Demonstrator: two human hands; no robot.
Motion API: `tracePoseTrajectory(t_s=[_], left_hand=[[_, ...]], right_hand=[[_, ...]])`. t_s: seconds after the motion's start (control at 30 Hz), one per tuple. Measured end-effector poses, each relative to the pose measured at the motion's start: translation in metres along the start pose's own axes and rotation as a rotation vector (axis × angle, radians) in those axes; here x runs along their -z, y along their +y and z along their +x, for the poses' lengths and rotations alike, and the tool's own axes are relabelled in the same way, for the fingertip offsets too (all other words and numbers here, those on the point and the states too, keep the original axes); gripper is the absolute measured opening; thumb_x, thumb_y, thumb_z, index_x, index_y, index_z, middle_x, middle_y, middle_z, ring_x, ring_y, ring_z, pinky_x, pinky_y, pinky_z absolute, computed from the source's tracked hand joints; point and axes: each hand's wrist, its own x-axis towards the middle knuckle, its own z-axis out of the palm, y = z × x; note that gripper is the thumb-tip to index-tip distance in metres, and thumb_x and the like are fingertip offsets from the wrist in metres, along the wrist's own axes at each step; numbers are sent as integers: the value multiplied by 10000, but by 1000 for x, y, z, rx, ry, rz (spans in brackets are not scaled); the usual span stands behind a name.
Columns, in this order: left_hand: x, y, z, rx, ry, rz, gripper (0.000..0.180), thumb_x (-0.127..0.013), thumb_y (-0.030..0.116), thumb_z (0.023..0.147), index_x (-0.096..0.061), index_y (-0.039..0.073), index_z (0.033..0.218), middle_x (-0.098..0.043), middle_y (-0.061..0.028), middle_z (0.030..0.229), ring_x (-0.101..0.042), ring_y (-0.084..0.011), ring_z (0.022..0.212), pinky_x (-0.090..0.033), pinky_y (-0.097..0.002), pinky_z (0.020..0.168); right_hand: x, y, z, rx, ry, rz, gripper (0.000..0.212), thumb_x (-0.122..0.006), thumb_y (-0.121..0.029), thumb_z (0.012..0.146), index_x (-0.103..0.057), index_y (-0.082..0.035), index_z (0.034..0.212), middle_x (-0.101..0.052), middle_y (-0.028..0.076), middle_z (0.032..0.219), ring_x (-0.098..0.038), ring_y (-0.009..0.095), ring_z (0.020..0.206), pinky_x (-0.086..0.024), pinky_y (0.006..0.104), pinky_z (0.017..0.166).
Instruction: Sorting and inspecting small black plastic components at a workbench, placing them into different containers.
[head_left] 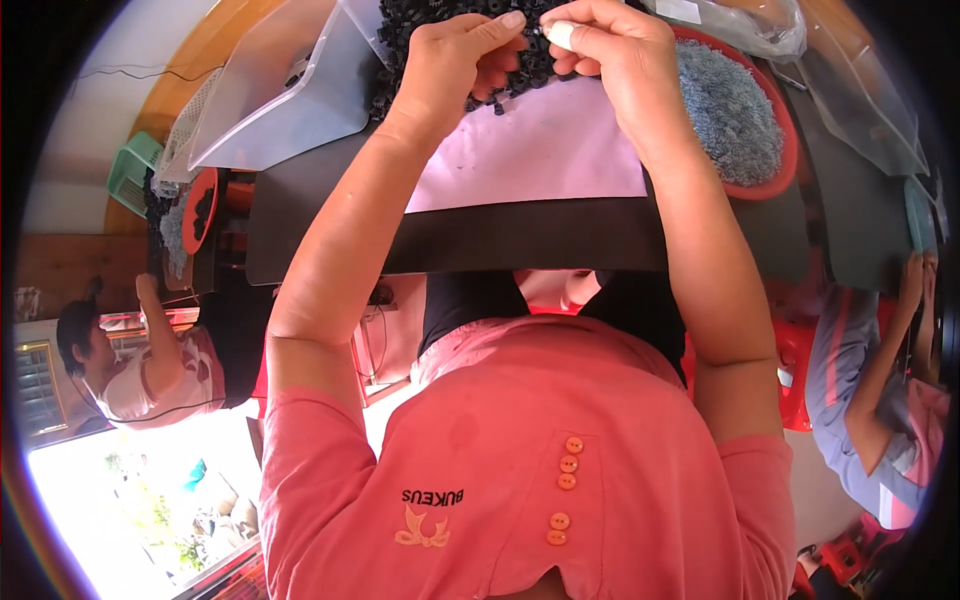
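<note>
Both of my hands are raised close together at the far side of the table, over a heap of small black plastic parts. My left hand is closed, thumb pressed against the fingers; whatever it pinches is too small to name. My right hand is closed in a pinch as well, and a tiny shiny bit shows at its fingertips, its kind unclear. Below the hands lies a pink sheet, with a few black parts on its far edge. To the right, a red basin holds many small grey-blue pieces.
A translucent plastic bin stands left of the heap. Clear plastic bags lie at the far right. The dark table edge runs before my body. One person sits at left, another at right. A green basket stands far left.
</note>
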Motion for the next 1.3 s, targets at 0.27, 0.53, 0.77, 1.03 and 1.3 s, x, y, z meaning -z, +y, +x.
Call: tracePoseTrajectory(t_s=[0.27,0.53,0.77,1.03,1.3], left_hand=[[12,-55,41,-333,255,1323,263,-769,300,739,-673,67,814,-636,-98,870,-631,-278,815,-489,-403,727],[20,-52,34,-373,275,1053,184,-763,201,747,-687,73,855,-667,-80,844,-653,-243,767,-514,-366,652],[0,-30,-11,-45,126,-15,184,-655,31,881,-624,-86,1020,-672,-141,868,-645,-196,712,-509,-286,588],[-5,-41,-16,-69,130,-175,173,-652,-9,861,-630,-88,1013,-668,-128,853,-640,-184,696,-512,-281,578],[-6,-37,-22,-71,154,-166,144,-677,-37,824,-638,-79,956,-669,-123,801,-643,-169,658,-501,-264,509]], right_hand=[[8,2,2,-53,156,188,82,-630,-65,825,-670,4,844,-616,49,670,-566,121,560,-453,231,543],[11,4,3,-48,117,161,69,-625,-58,824,-668,-4,825,-612,53,659,-559,119,541,-452,234,532],[9,16,2,-94,-25,-82,165,-628,-143,838,-714,-39,931,-636,11,707,-556,76,611,-423,211,588],[-1,21,0,-4,-41,-170,128,-608,-84,781,-688,14,796,-608,28,627,-542,81,591,-426,244,542],[-1,29,-1,68,-82,-446,159,-612,-90,828,-708,-15,930,-672,13,768,-581,85,675,-469,239,624]])
